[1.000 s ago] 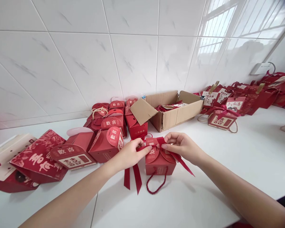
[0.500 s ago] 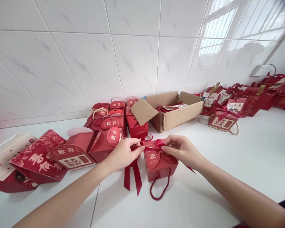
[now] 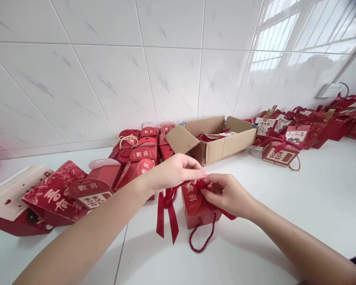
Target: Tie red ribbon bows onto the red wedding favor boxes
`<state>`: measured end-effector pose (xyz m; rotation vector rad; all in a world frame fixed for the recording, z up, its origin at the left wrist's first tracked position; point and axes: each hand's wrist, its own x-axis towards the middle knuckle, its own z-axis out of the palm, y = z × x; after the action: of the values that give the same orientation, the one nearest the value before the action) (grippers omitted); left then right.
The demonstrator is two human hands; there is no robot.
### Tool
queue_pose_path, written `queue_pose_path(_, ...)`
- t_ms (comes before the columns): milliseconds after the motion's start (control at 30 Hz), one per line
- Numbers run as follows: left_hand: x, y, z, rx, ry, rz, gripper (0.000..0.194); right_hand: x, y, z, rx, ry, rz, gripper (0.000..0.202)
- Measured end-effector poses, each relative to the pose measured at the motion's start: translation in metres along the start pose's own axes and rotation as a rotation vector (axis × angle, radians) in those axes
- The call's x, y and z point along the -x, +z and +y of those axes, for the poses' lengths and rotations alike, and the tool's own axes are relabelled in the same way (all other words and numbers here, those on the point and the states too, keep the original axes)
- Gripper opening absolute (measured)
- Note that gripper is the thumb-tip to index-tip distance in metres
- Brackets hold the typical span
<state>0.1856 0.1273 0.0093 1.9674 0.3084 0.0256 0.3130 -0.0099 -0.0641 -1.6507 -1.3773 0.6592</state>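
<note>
A small red gift box [image 3: 192, 204] with gold lettering stands on the white counter in front of me. Its dark red rope handle [image 3: 202, 247] droops onto the counter on the near side. Over the box top my left hand [image 3: 180, 170] pinches red ribbon, its fingertips close to those of my right hand [image 3: 225, 194]. My right hand is also closed on the ribbon at the box's right side. Fingers hide most of the ribbon between them. Just left of the box, a dark red ribbon bow [image 3: 167, 213] has two tails hanging down.
More red boxes [image 3: 142, 154] are grouped behind my left hand, with larger red boxes [image 3: 55, 194] at the left. An open cardboard carton [image 3: 228, 146] stands by the tiled wall. To the right are a bow-tied box [image 3: 280, 154] and several red bags [image 3: 317, 130].
My left hand has moved right and slightly up, over the box top to my right hand. The ribbon bow on the box is now mostly covered by fingers.
</note>
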Motion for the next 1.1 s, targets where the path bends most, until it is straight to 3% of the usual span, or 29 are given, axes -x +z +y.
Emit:
queue_pose_path(67,-0.014,0.004,-0.001,0.008,0.015,-0.014,0.022,0.001,0.0,0.0,-0.026,0.018,-0.043,0.014)
queue_pose_path(167,-0.027,0.008,-0.002,0.094,0.05,-0.026,0.024,-0.001,0.004,0.003,-0.02,0.061,0.067,0.036)
queue_pose_path(267,-0.026,0.008,-0.009,0.105,0.094,0.141,0.037,-0.004,0.008,0.007,-0.042,0.083,0.138,0.042)
queue_pose_path(367,-0.014,0.006,-0.023,-0.091,0.116,0.267,0.037,-0.005,0.009,0.008,-0.082,0.09,0.127,0.038)
queue_pose_path(533,0.003,0.006,-0.042,-0.313,0.082,0.191,0.026,-0.005,0.007,0.009,-0.109,0.126,0.07,0.035)
queue_pose_path(700,0.003,0.009,-0.05,-0.207,0.155,0.211,0.018,-0.005,0.006,0.01,-0.36,0.165,0.063,0.03)
queue_pose_path(833,0.002,0.011,-0.053,-0.203,0.169,0.194,0.015,-0.003,0.006,0.01,-0.569,0.164,0.084,0.042)
queue_pose_path(1100,0.002,0.021,-0.058,-0.09,0.223,0.208,0.01,-0.001,0.012,0.015,-0.56,0.147,0.133,0.05)
